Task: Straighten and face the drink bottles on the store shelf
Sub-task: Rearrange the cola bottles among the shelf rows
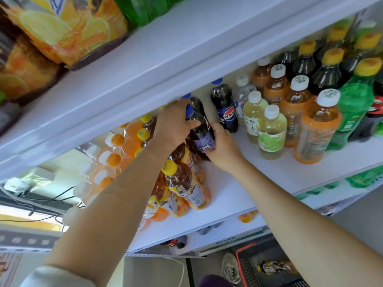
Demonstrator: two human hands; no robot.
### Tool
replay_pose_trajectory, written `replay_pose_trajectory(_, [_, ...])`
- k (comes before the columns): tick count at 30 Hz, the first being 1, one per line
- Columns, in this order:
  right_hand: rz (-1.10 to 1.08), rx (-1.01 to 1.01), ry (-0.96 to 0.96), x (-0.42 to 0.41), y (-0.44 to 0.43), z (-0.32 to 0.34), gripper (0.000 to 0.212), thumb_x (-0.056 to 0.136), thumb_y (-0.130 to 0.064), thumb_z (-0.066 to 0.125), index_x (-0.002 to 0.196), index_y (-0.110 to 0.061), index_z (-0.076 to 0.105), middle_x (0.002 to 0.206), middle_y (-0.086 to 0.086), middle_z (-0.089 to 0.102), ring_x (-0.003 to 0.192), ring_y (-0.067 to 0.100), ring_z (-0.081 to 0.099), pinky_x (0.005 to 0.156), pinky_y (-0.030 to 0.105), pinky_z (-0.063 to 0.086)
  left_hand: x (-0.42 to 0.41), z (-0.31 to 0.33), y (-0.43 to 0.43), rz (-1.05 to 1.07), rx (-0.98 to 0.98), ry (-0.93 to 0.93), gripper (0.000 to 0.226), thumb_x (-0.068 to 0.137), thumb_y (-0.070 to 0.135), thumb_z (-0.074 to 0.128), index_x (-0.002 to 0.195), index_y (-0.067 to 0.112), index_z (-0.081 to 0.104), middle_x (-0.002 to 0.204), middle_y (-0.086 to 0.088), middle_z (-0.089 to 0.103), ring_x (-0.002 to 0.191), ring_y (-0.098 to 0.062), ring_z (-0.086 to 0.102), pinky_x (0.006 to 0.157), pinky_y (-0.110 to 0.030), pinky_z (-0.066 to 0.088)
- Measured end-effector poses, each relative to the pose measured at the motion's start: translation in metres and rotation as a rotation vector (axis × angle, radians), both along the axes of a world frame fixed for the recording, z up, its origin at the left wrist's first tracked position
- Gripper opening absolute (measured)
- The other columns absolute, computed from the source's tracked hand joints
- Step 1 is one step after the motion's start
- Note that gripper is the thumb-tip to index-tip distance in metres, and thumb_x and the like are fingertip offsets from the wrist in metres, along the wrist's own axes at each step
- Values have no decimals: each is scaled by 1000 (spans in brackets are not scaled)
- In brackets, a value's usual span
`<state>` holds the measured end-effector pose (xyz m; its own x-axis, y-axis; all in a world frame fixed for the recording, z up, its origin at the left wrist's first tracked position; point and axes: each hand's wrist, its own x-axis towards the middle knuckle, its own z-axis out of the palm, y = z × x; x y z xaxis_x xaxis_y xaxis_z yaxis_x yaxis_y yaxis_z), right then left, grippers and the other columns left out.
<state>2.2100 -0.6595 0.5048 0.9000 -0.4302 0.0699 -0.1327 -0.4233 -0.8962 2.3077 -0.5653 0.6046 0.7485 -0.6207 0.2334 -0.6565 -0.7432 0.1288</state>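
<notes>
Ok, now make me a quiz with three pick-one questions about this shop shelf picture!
1. Where is the red basket?
A. on the top rack
B. on the floor, lower than the drinks shelf
C. hanging from the ceiling

2. What colour is the cap of the cola bottle being held?
A. blue
B. white
C. yellow

3. How is that cola bottle now?
A. lying in the basket
B. standing untouched
C. gripped by both hands

Answers:
1 B: it sits at the bottom of the view, under the shelves.
2 A: a blue cap shows by the fingers.
3 C: the left hand holds its neck and the right hand wraps its label.
</notes>
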Motion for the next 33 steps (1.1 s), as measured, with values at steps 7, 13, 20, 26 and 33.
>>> replay_pose_trajectory(7, [-88, -37, -25, -71, -9, 9, 32, 87, -11, 60, 117, -19, 62, 84, -6, 64, 84, 26, 65, 79, 38, 52, -9, 0, -11, 128, 200, -156, 59, 85, 43, 68, 133, 15, 47, 120, -14, 56, 111, -37, 54, 86, -45, 48])
replay_pose_trajectory(13, [-207, -56, -96, -136, -14, 11, 24, 90, -10, 61, 112, -20, 65, 78, 2, 68, 68, 22, 62, 65, 43, 53, -30, -3, -59, -166, 120, -292, 44, 89, 13, 54, 133, 10, 54, 133, -16, 53, 117, -37, 49, 86, -46, 45])
replay_pose_trajectory(20, [-144, 49, -29, -191, -6, 1, 25, 94, -13, 58, 110, -31, 60, 84, -13, 66, 74, 7, 64, 60, 19, 54, 1, -8, -114, -31, 209, -1, 57, 91, 18, 55, 145, 11, 36, 148, -21, 32, 127, -43, 39, 104, -46, 37])
replay_pose_trajectory(26, [-186, 233, -7, -207, -11, -2, 24, 93, -12, 60, 105, -33, 61, 85, -15, 66, 77, 1, 65, 70, 17, 53, -39, -18, -82, -131, 111, 50, 32, 88, 30, 68, 108, 15, 49, 94, -6, 44, 82, -31, 56, 66, -35, 36])
replay_pose_trajectory(33, [-102, 833, -8, -216, -26, 0, 69, 71, -38, 78, 129, -51, 44, 135, -13, 49, 119, 7, 55, 87, 34, 56, -112, 12, -14, -103, -369, -52, 31, 86, 48, 62, 89, 17, 57, 66, 5, 54, 57, -17, 52, 52, -30, 40])
